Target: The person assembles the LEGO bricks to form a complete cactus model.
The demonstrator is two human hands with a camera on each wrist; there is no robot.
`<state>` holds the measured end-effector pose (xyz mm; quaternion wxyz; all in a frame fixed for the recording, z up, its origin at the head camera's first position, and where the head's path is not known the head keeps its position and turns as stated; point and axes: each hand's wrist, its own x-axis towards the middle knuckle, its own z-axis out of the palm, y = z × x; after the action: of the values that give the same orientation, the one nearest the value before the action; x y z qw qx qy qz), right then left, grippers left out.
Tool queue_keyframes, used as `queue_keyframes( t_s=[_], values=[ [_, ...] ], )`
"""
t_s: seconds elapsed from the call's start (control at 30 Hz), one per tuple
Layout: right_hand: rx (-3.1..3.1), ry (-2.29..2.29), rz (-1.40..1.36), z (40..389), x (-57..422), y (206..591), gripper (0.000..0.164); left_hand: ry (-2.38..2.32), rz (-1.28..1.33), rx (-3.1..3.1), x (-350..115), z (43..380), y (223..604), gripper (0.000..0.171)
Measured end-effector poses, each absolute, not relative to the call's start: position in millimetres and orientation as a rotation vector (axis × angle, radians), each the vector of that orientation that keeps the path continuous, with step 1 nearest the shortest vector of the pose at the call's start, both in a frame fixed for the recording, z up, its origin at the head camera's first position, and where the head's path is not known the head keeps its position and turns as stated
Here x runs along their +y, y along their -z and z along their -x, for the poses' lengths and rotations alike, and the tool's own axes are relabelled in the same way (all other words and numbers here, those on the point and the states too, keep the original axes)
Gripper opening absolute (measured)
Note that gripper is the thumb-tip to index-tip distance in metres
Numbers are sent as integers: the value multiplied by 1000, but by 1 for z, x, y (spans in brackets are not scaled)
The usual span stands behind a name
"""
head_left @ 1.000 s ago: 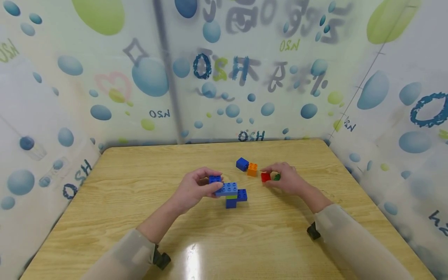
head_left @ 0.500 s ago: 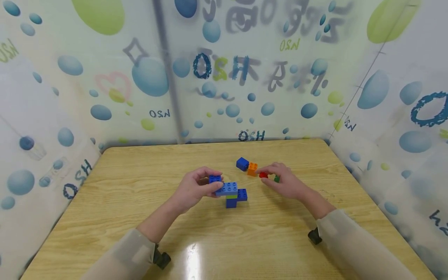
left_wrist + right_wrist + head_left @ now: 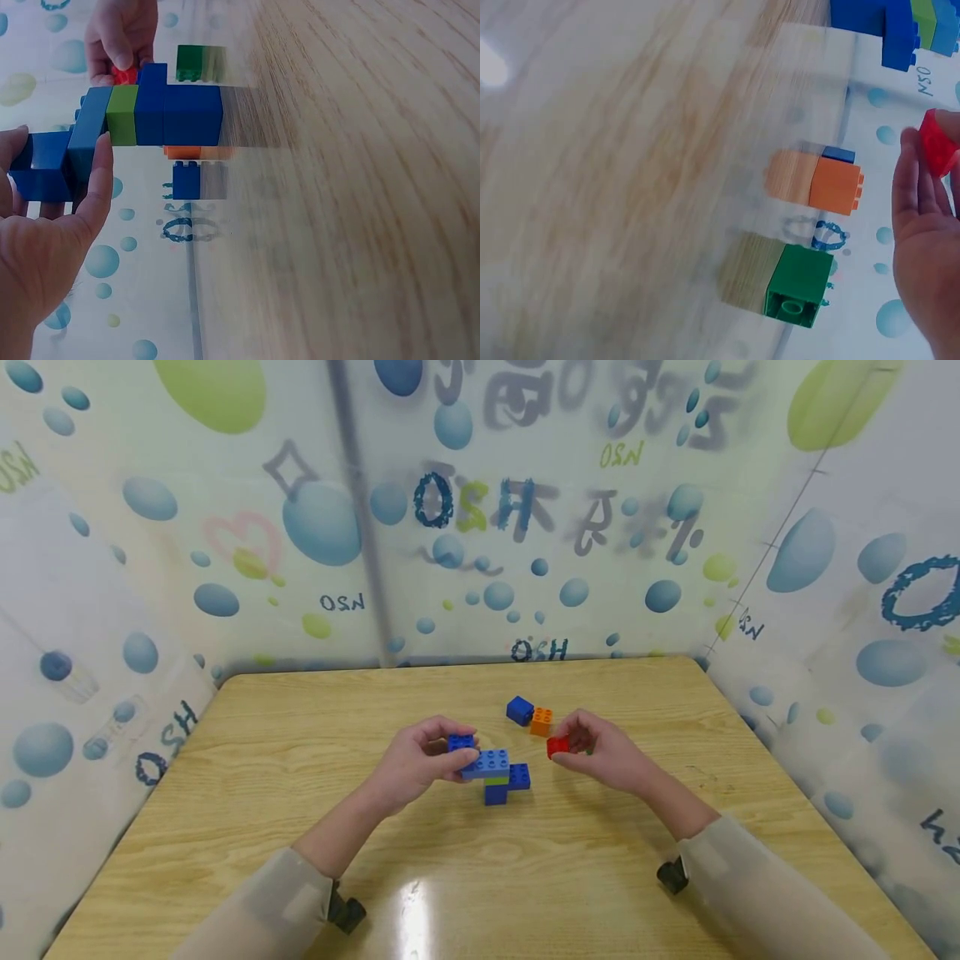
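My left hand (image 3: 420, 766) grips the upper left end of a joined stack of toy building bricks, with thumb and fingers round a dark blue brick (image 3: 46, 161). Beside that brick comes a lighter blue brick (image 3: 491, 763), then a lime green one (image 3: 123, 115) and two more dark blue bricks, one (image 3: 519, 777) jutting right and one (image 3: 495, 795) at the bottom. To the right of the stack, my right hand (image 3: 603, 752) pinches a red brick (image 3: 557, 747) between thumb and fingers. In the right wrist view the red brick (image 3: 937, 142) is raised off the table.
Behind the stack, an orange brick (image 3: 541, 722) stands beside a dark blue brick (image 3: 519, 711) on the wooden table (image 3: 315, 727). A green brick (image 3: 801, 285) lies near the right hand, mostly hidden behind it in the head view. A patterned curtain hangs past the far edge.
My right hand let the red brick go, took a fresh grip and has lifted it, shifting slightly left toward the stack. The left hand and the stack have stayed still.
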<state>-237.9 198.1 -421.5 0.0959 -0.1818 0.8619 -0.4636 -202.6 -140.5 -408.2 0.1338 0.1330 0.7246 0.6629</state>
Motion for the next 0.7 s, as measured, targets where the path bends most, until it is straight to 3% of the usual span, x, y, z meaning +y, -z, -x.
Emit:
queue_keyframes(
  t_s=[0.3,0.7],
  values=[
    [2309,1539,460,229,191,419,36,-1910,-385,2105,-141,203,408,39],
    [2436,1365,692,225,181,427,38,-1922,-393,2095,-141,203,407,36]
  ],
)
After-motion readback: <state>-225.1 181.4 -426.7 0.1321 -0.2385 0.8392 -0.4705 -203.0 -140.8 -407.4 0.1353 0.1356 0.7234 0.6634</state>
